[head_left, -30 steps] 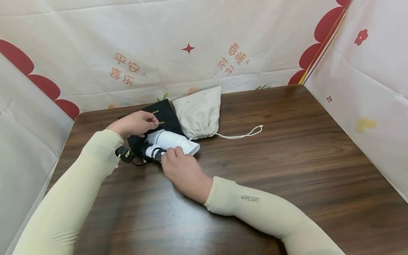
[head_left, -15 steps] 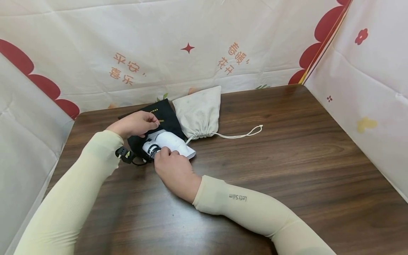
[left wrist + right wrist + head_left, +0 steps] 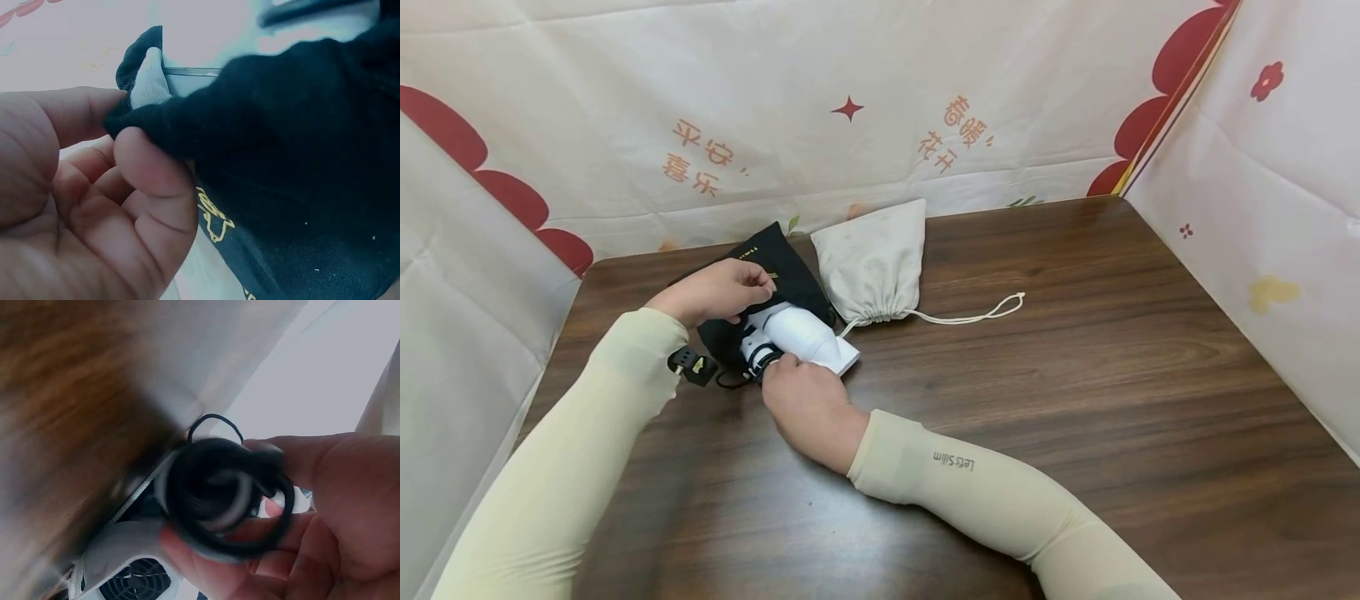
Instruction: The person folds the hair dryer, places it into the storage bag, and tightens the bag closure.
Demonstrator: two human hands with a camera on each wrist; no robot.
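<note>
A white hair dryer (image 3: 799,331) lies partly inside a black drawstring bag (image 3: 792,275) with gold lettering. My left hand (image 3: 718,292) pinches the bag's rim between thumb and forefinger; the left wrist view shows the black cloth (image 3: 294,125) lifted over the dryer's white body. My right hand (image 3: 808,408) grips the handle end, where a black cord (image 3: 760,358) is wound. In the right wrist view the coiled cord (image 3: 215,547) is blurred, and the dryer's round grille (image 3: 134,580) shows below it. The part inside the bag is hidden.
A light grey drawstring pouch (image 3: 874,262) lies right of the black bag, its white cord (image 3: 970,320) stretched to the right. The brown wooden table (image 3: 1075,367) is bordered by printed cloth at the back and sides.
My right hand has moved left with the hair dryer, pushing it toward the bag. The black bag's far end has shifted slightly back. My left hand keeps its pinch on the rim.
</note>
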